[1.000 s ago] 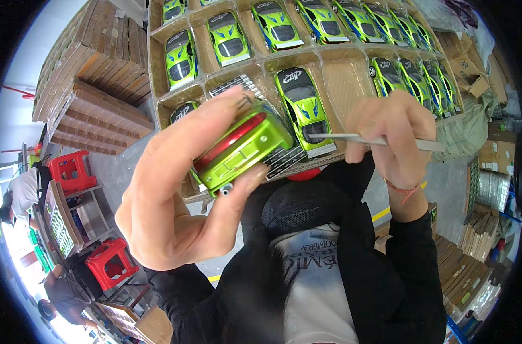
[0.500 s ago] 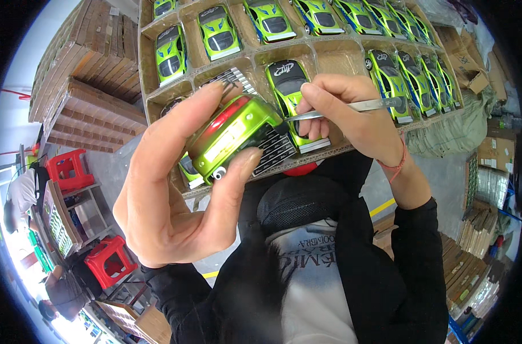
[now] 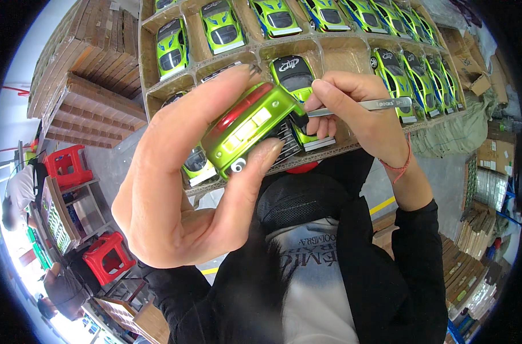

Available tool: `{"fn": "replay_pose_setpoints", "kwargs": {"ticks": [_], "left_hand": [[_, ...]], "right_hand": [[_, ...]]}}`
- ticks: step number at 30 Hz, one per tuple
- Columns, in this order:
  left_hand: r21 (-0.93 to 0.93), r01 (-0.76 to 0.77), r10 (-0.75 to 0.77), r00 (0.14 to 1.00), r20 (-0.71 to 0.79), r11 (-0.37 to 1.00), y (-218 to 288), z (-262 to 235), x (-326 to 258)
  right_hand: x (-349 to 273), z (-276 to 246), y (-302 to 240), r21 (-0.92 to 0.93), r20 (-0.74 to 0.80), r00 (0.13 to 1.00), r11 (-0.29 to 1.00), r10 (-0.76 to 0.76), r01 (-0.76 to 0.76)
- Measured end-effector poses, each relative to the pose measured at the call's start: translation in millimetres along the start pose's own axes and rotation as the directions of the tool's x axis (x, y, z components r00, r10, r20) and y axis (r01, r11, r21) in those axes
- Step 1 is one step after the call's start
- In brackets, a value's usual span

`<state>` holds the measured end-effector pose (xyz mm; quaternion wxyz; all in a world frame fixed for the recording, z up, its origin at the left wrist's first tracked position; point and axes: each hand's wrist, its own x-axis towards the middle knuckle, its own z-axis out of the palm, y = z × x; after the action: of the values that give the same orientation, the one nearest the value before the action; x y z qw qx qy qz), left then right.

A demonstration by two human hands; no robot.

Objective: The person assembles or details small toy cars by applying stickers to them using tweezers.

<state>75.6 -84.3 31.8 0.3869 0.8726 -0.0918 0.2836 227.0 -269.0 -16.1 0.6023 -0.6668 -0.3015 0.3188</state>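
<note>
the left hand (image 3: 175,189) pinched a green toy car (image 3: 249,129) end to end above the tray (image 3: 341,57). the right hand (image 3: 358,109) pinched tweezers (image 3: 358,106) at its nose. car likely light, rigid, glossy; grip by the ends.

bright daylight | soft shadows | sharp centre | fisheye-bent, dark-vignetted rim

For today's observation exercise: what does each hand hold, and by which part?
The left hand pinches a green toy car by its roof and underside. The right hand grips metal tweezers around their middle.
</note>
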Motion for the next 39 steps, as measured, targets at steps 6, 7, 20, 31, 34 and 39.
{"fn": "replay_pose_setpoints", "kwargs": {"ticks": [6,7,20,31,34,39], "left_hand": [[-0.014,0.008,-0.008,1.000,-0.021,1.000,1.8,1.6,0.9],[-0.014,0.008,-0.008,1.000,-0.020,1.000,2.0,2.2,1.0],[-0.009,0.032,-0.032,0.999,-0.025,0.999,2.5,2.5,1.7],[-0.037,-0.001,0.002,1.000,0.013,0.999,8.3,2.0,6.5],[-0.063,0.016,-0.015,1.000,0.008,0.998,9.0,6.7,7.0],[-0.023,-0.062,0.063,0.998,0.027,0.998,14.5,7.4,12.6]], "right_hand": [[-1.2,0.7,-0.4,0.033,-0.008,1.000,0.999,0.015,-0.014],[-1.3,0.8,0.1,0.029,-0.010,1.000,1.000,0.008,-0.007],[-0.2,1.6,2.4,0.029,0.014,1.000,0.999,0.028,-0.028],[-15.8,-7.2,-24.7,0.255,0.037,0.814,0.793,-0.580,0.553],[-16.5,-3.9,-34.4,0.172,0.014,0.775,0.765,-0.632,0.621],[-19.4,-2.5,-38.6,0.193,0.029,0.830,0.818,-0.556,0.541]]}}
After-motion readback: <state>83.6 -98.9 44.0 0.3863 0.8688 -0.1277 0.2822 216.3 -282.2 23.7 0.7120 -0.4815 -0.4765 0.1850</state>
